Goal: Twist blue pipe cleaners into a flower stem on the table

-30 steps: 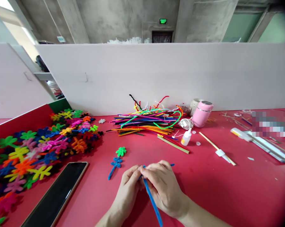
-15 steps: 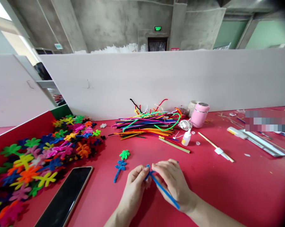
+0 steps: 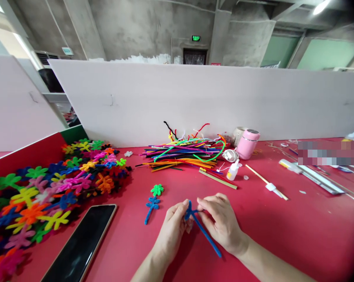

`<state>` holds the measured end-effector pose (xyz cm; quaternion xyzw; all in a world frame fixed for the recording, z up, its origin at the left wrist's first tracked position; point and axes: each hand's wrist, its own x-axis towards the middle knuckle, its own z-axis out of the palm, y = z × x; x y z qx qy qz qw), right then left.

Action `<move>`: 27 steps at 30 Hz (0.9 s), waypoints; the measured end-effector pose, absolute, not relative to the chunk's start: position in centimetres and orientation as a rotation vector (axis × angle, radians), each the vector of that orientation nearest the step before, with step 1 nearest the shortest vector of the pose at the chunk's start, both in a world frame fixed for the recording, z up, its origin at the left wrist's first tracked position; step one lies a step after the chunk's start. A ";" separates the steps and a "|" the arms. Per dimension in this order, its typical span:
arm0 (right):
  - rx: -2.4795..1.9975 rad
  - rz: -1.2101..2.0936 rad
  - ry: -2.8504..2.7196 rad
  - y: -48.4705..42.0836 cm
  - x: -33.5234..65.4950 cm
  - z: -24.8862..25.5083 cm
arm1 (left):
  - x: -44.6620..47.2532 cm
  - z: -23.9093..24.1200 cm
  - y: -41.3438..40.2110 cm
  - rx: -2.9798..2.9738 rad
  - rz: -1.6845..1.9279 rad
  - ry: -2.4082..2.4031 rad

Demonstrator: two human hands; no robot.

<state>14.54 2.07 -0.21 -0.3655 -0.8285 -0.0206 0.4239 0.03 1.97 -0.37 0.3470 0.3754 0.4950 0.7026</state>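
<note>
Red counter (image 3: 282, 235) crowded with craft supplies below a white partition (image 3: 194, 98).

A pile of straight pipe cleaners (image 3: 182, 153) is the landmark. Left of it, a heap of finished flowers (image 3: 56, 184); near that, a phone (image 3: 79, 243). Right of it, a pink cup (image 3: 247, 143), glue bottle (image 3: 232, 170) and wooden stick (image 3: 266, 182).
</note>
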 end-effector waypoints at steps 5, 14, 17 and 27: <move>-0.920 -0.067 -2.078 2.2 14.5 -0.3 | -0.2 -0.6 2.0 0.861 1.067 0.873; -0.881 -0.114 -2.071 2.2 15.1 0.4 | 0.4 0.8 2.7 0.733 1.003 0.774; -0.889 -0.098 -2.047 2.3 15.2 0.7 | 0.6 0.9 2.8 0.671 0.954 0.741; -0.905 -0.169 -2.131 2.9 14.8 1.8 | 0.7 1.3 3.7 0.604 0.937 0.692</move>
